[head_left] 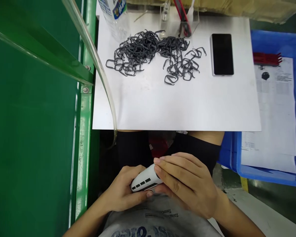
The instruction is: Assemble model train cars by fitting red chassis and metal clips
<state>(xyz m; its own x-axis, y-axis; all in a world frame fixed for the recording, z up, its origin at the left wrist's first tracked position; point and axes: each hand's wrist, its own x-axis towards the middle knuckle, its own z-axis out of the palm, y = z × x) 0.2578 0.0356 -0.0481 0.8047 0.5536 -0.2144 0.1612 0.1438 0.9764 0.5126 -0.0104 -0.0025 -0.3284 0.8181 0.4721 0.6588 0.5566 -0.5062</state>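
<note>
White rounded plastic-looking casing (146, 177) looks light, stiff, slightly slippery; best held by ends. Left hand (124, 190) closes round one, right hand (191, 182) clasps the other.

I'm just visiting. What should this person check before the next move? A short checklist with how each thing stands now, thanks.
1. White part held in the left hand: ok, it closes around one end.
2. Grip of the right hand: cannot tell; it covers the other end.
3. Whole part in sight: not ok, both hands hide some of it.
4. Dark clips apart from the hands: ok, heaped on the table.
5. Nothing overhanging the table: not ok, a clear tube crosses its left side.
</note>
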